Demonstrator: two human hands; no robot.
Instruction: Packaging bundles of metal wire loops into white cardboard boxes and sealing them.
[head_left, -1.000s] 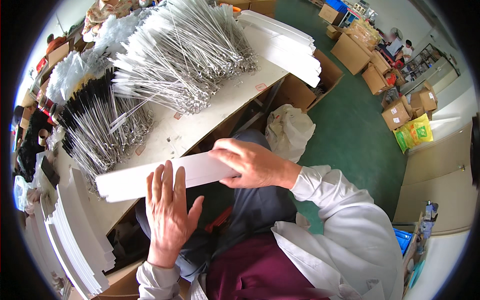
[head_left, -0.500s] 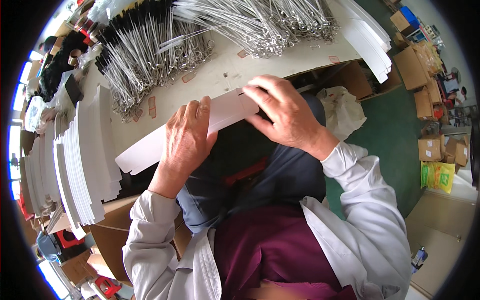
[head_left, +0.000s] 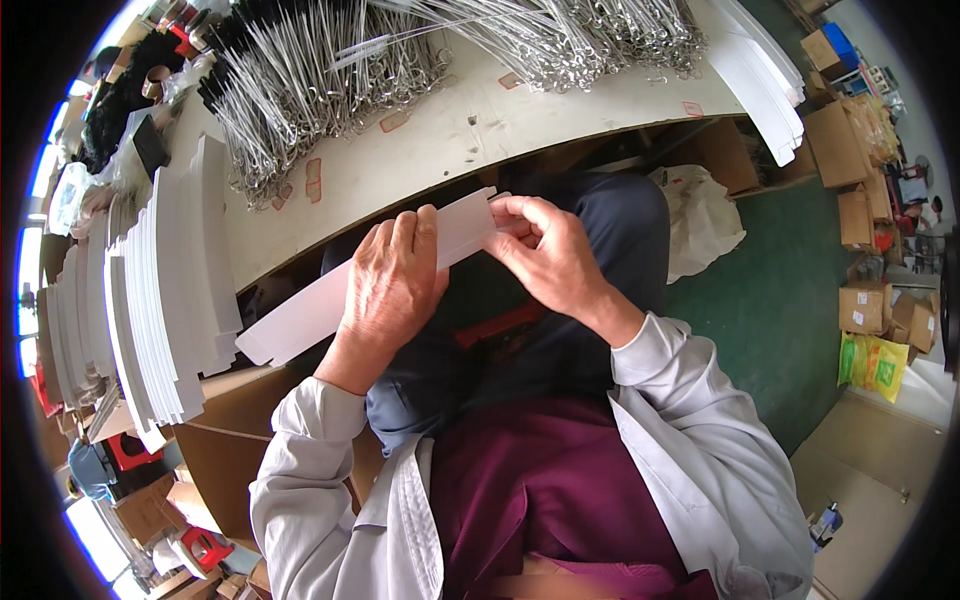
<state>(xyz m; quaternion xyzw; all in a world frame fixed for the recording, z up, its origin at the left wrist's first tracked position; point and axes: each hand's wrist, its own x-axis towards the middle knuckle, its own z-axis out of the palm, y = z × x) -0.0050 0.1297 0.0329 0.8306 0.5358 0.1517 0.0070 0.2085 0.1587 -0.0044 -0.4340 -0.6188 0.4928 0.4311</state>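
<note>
A long, narrow white cardboard box is held slantwise over my lap, in front of the table's near edge. My left hand wraps around its middle, fingers over the top and thumb beneath. At the box's right end my right hand pinches the end edge between thumb and fingers, partly covering it. The box's left end shows small notched flaps and rests against nothing that I can see. What lies under the right fingertips is hidden.
On the table lie heaps of wire-handled brushes with looped ends. Stacks of flat white cardboard stand at the left, more white cardboard at the far right. A plastic bag hangs below the table; cardboard boxes are along the right.
My right hand has moved down a little and its fingers have closed on the box's right end. The left hand keeps its hold. The view has shifted slightly.
</note>
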